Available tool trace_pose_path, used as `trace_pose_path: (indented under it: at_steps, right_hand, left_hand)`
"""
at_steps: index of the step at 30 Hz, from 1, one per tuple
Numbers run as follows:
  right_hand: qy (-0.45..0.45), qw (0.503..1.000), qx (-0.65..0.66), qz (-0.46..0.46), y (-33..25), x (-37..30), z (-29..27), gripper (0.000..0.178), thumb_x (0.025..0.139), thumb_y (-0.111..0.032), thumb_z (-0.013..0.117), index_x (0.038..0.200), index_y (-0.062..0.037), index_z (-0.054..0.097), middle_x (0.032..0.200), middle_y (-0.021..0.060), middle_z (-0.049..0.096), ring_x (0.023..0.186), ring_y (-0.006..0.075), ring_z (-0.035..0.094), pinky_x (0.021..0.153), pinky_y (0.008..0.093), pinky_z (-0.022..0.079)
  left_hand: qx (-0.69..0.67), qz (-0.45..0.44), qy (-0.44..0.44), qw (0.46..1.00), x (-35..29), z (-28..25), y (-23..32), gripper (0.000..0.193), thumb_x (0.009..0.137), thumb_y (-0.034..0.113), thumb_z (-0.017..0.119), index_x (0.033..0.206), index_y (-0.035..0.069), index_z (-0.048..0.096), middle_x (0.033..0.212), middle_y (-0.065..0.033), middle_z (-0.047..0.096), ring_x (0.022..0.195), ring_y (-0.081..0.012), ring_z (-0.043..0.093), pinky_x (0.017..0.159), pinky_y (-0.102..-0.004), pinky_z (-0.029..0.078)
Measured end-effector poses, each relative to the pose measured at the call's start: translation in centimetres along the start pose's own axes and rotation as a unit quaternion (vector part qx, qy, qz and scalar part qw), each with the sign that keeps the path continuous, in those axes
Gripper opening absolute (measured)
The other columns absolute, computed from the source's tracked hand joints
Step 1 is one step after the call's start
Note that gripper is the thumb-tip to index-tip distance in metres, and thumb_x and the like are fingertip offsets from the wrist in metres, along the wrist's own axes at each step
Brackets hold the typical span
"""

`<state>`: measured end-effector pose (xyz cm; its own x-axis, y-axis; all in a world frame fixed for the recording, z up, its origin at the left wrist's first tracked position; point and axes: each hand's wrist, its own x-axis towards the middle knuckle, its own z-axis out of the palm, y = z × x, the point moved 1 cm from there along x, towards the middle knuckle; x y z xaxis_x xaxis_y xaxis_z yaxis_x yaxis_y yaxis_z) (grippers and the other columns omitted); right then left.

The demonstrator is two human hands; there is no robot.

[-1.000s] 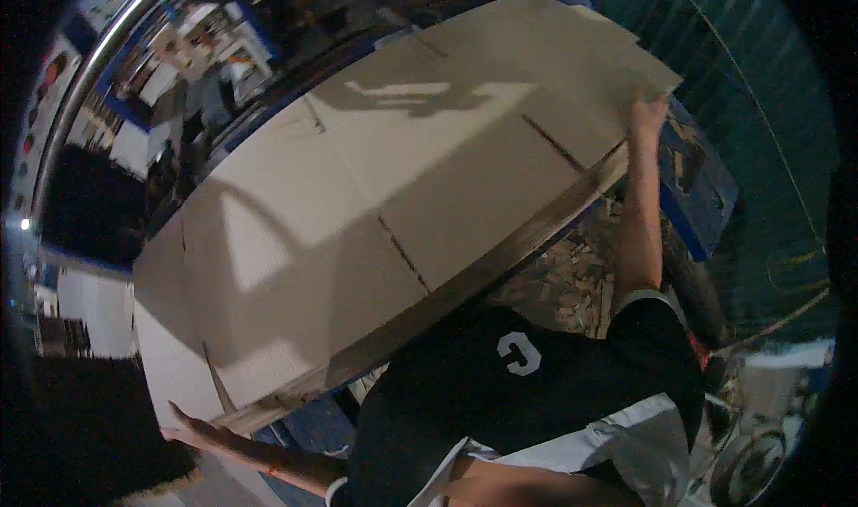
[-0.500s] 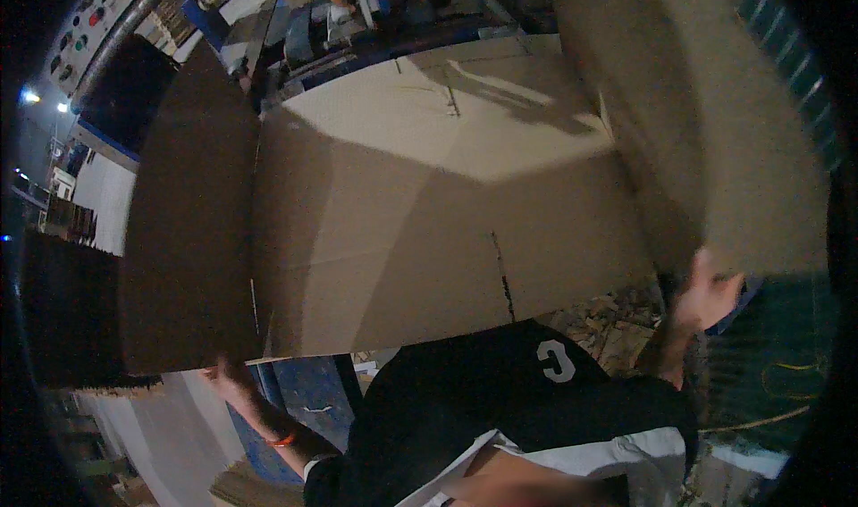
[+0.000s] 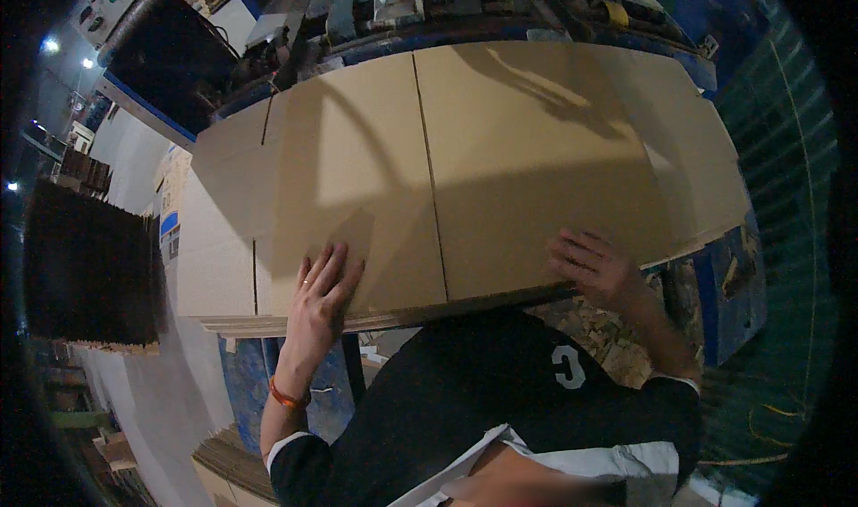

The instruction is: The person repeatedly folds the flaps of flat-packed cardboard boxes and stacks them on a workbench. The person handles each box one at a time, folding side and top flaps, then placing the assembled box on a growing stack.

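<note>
A large brown cardboard sheet [image 3: 500, 176] lies folded flat in front of me, with dark slots and a long seam across it. Beneath its near edge show the edges of more stacked sheets [image 3: 375, 321]. My left hand [image 3: 323, 288] rests flat on the near left part, fingers spread and pointing away from me. Above the near right part is my right hand [image 3: 590, 264], slightly blurred, its fingers stretched out over the cardboard. Whether the right palm touches the sheet I cannot tell. Neither hand grips anything.
Behind the cardboard stands a machine [image 3: 357, 16] with rollers and a blue frame. A panel with buttons [image 3: 105, 2] is at the upper left. A dark stack of sheets [image 3: 94, 266] stands left, more cardboard [image 3: 228, 467] lower left. Cardboard scraps [image 3: 626, 342] lie below the right hand.
The raised side flaps of the cardboard have come down flat. Both hands have left the flap edges and moved inward onto or over the sheet's top.
</note>
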<state>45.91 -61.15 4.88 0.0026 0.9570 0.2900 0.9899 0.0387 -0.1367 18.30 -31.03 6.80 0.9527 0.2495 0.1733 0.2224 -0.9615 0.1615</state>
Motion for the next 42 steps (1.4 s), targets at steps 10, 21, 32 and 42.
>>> trace_pose_path:
  at_steps: [10, 21, 32, 42]
  right_hand:
    - [-0.099, 0.983, -0.106, 0.113, 12.6, 7.0, -0.3, 0.076, 0.071, -0.056, 0.059, 0.131, -0.0135, 0.041, 0.137, 0.0085, 0.038, 0.127, 0.0293, 0.034, 0.103, 0.0435, 0.029]
    - [0.008, 0.944, -0.175, 0.281, 18.9, 13.8, 2.0, 0.068, 0.079, -0.049, 0.057, 0.135, -0.0197, 0.034, 0.136, 0.0135, 0.037, 0.125, 0.03, 0.037, 0.1, 0.0407, 0.034]
    - [0.394, 0.646, -0.163, 0.633, 18.4, -17.4, -0.7, 0.074, 0.074, -0.037, 0.063, 0.128, 0.0045, 0.034, 0.133, 0.0297, 0.029, 0.116, 0.0424, 0.037, 0.097, 0.0481, 0.033]
    - [0.725, 0.553, 0.064, 0.405, 19.1, -16.5, -4.1, 0.046, 0.076, -0.01, 0.061, 0.118, 0.0012, 0.046, 0.112, 0.0114, 0.052, 0.095, 0.0242, 0.053, 0.086, 0.034, 0.042]
  left_hand:
    - [-0.068, -0.01, 0.164, 0.984, 9.2, 1.6, -6.3, 0.069, 0.067, 0.005, 0.07, 0.13, 0.012, 0.044, 0.131, -0.0153, 0.043, 0.121, -0.0327, 0.041, 0.101, -0.0378, 0.035]
    - [0.071, -0.068, 0.203, 0.974, 21.7, 2.8, -12.3, 0.069, 0.076, 0.012, 0.067, 0.134, 0.001, 0.032, 0.131, -0.0259, 0.037, 0.122, -0.039, 0.036, 0.102, -0.043, 0.03]
    - [-0.153, -0.514, 0.49, 0.688, -6.5, -0.4, -14.5, 0.056, 0.083, 0.027, 0.06, 0.124, -0.006, 0.042, 0.114, -0.0217, 0.055, 0.097, -0.0303, 0.057, 0.083, -0.0401, 0.046]
    - [-0.217, -0.435, 0.651, 0.583, -14.0, -1.4, -19.2, 0.045, 0.089, 0.025, 0.046, 0.123, -0.005, 0.045, 0.112, -0.0223, 0.055, 0.095, -0.0333, 0.057, 0.081, -0.0446, 0.046]
